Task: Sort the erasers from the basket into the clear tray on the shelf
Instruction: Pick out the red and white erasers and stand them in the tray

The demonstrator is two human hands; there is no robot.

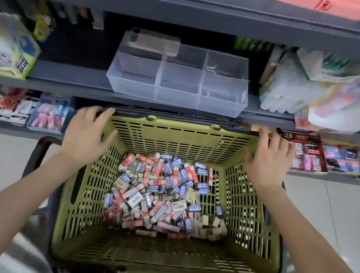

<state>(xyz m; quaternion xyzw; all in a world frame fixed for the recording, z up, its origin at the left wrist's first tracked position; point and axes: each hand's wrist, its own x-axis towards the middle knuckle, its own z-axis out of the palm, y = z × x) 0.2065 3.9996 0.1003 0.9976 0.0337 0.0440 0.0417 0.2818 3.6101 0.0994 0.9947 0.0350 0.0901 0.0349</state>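
A green plastic basket sits in front of me, its floor covered by a heap of wrapped erasers in red, blue, black and beige sleeves. My left hand rests on the basket's far left corner, fingers spread over the rim. At the far right corner, my right hand lies the same way. Neither hand holds an eraser. Above the basket, on the dark shelf, stands the clear tray with several compartments, and no erasers show in it. A phone-shaped case lies across its back left edge.
A boxed product stands left of the tray and bagged goods crowd its right. The shelf below holds stationery packs. A higher shelf board overhangs the tray. The basket rests on a black-handled stand over a tiled floor.
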